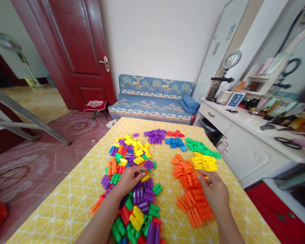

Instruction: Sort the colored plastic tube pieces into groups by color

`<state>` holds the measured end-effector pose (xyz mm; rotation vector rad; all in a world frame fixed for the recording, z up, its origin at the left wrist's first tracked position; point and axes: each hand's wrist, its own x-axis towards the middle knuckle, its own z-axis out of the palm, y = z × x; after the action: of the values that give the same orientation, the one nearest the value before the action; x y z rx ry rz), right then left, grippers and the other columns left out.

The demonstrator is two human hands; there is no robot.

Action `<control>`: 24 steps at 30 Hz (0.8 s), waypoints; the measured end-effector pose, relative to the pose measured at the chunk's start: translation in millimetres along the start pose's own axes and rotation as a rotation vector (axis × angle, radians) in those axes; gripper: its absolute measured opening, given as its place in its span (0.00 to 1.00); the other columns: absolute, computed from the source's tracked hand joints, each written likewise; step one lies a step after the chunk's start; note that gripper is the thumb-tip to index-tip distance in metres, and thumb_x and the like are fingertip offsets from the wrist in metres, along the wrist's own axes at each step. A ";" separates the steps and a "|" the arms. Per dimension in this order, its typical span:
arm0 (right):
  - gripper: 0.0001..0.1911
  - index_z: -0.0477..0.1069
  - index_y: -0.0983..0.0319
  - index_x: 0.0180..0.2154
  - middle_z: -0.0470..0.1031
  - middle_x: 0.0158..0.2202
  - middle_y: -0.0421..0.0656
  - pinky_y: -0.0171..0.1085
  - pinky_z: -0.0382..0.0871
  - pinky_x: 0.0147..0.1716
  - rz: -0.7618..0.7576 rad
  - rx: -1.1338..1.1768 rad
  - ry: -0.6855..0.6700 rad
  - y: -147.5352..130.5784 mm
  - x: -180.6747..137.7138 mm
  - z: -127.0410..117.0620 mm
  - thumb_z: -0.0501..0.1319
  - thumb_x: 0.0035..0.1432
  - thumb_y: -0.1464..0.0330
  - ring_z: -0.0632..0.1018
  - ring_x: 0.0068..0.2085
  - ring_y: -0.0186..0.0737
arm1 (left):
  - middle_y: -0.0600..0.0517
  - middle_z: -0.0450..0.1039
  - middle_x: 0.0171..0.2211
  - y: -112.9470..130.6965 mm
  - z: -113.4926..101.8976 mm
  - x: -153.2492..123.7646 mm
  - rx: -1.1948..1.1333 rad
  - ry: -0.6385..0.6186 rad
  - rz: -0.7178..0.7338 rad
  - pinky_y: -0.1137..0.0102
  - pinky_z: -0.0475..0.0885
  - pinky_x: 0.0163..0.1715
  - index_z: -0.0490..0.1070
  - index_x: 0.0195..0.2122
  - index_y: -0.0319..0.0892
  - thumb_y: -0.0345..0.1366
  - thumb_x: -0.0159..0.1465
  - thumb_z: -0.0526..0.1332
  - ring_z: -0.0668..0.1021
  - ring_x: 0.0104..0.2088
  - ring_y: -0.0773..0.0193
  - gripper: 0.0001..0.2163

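Observation:
My left hand (130, 178) is over the mixed pile of plastic tube-shaped blocks, its thumb and fingers drawn together beside a purple block (148, 164). A bit of orange shows at its fingertips, too small to make out. More purple blocks (138, 196) and a yellow block (136, 218) lie below that hand. At the right edge of the orange blocks (190, 200), my right hand (215, 190) has its fingers curled in towards the thumb. Orange shows between these fingers, but I cannot tell whether it is held or lies behind. Yellow blocks (205, 161) sit just beyond.
Sorted heaps of purple blocks (156, 136), red blocks (175, 133), blue blocks (176, 143) and green blocks (199, 147) line the far part of the table (73, 193). Past it stands a blue sofa (152, 101). A white dresser (256, 139) is at the right.

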<state>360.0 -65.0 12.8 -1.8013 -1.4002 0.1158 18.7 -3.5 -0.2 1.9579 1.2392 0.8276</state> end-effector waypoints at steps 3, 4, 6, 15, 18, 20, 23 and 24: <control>0.14 0.77 0.60 0.37 0.75 0.38 0.46 0.39 0.70 0.34 -0.107 0.147 -0.021 -36.2 -13.2 22.2 0.57 0.57 0.59 0.75 0.34 0.41 | 0.48 0.79 0.35 0.9 0.4 -1.2 -0.011 0.003 0.008 0.69 0.71 0.36 0.78 0.41 0.42 0.40 0.61 0.58 0.78 0.34 0.60 0.12; 0.13 0.76 0.60 0.36 0.75 0.38 0.46 0.38 0.70 0.34 -0.141 0.238 -0.082 -49.9 -19.7 32.7 0.57 0.58 0.60 0.75 0.35 0.41 | 0.48 0.79 0.35 2.2 0.5 -1.7 -0.018 0.003 0.014 0.69 0.71 0.36 0.78 0.41 0.42 0.39 0.61 0.58 0.78 0.34 0.60 0.12; 0.11 0.76 0.60 0.36 0.75 0.37 0.46 0.35 0.70 0.32 -0.176 0.396 -0.235 -75.1 -34.5 55.8 0.57 0.59 0.63 0.76 0.35 0.40 | 0.48 0.80 0.36 6.7 -0.3 -2.8 -0.038 0.013 0.046 0.69 0.71 0.38 0.78 0.39 0.42 0.39 0.62 0.58 0.79 0.36 0.60 0.11; 0.08 0.76 0.60 0.32 0.75 0.34 0.44 0.35 0.68 0.34 -0.123 0.576 -0.431 -96.7 -75.3 111.3 0.58 0.58 0.69 0.76 0.35 0.41 | 0.49 0.78 0.42 9.2 -52.9 -9.7 0.221 0.309 -0.002 0.65 0.68 0.50 0.77 0.41 0.46 0.40 0.63 0.57 0.77 0.45 0.59 0.11; 0.08 0.76 0.60 0.32 0.75 0.33 0.44 0.35 0.68 0.35 -0.132 0.575 -0.436 -93.7 -75.2 110.1 0.58 0.58 0.69 0.76 0.36 0.41 | 0.42 0.69 0.55 -16.2 -71.3 -17.6 0.507 0.346 -0.262 0.57 0.64 0.55 0.72 0.51 0.44 0.43 0.55 0.64 0.70 0.55 0.48 0.22; 0.07 0.76 0.60 0.32 0.75 0.34 0.44 0.35 0.68 0.35 -0.139 0.568 -0.438 -94.0 -74.9 110.0 0.58 0.58 0.69 0.76 0.37 0.41 | 0.38 0.64 0.58 -33.5 -74.6 -22.9 0.561 0.302 -0.429 0.55 0.64 0.55 0.67 0.56 0.40 0.44 0.52 0.65 0.68 0.57 0.44 0.30; 0.07 0.76 0.60 0.32 0.75 0.34 0.43 0.34 0.67 0.35 -0.140 0.566 -0.433 -95.4 -74.9 111.0 0.58 0.58 0.69 0.76 0.37 0.41 | 0.41 0.67 0.56 -49.5 -70.9 -26.7 0.520 0.256 -0.400 0.58 0.64 0.55 0.66 0.57 0.41 0.42 0.54 0.63 0.70 0.56 0.50 0.28; 0.07 0.76 0.59 0.32 0.75 0.33 0.43 0.34 0.67 0.34 -0.139 0.567 -0.432 -95.8 -75.0 111.3 0.59 0.58 0.69 0.75 0.36 0.41 | 0.43 0.68 0.55 -51.7 -69.0 -26.6 0.500 0.265 -0.349 0.60 0.65 0.55 0.67 0.55 0.42 0.40 0.56 0.61 0.71 0.55 0.52 0.25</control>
<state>200.1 -64.1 -27.3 -1.2421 -1.5784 0.7851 -71.1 2.6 -6.1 1.9483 2.0369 0.6516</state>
